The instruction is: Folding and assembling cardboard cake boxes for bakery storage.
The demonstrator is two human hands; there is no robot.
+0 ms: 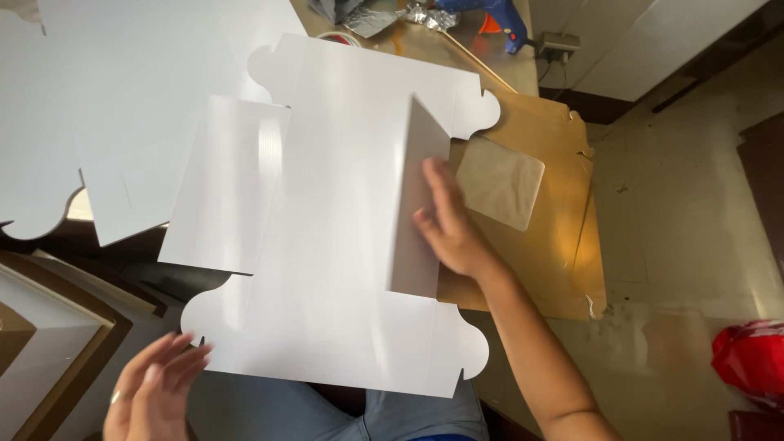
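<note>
A white die-cut cardboard box blank (335,204) with rounded corner tabs lies flat in front of me. My right hand (447,220) presses flat against its right side flap (418,188), which stands folded upward. The left side flap (224,184) lies slightly raised. My left hand (155,388), with a ring on one finger, hovers with spread fingers just off the blank's near left corner tab and holds nothing.
A gold-brown box blank (563,237) with a clear window (500,181) lies under the white one at right. More white blanks (114,106) lie at left. A blue glue gun (494,15) and foil sit at the table's far edge. A red bag (751,359) lies on the floor.
</note>
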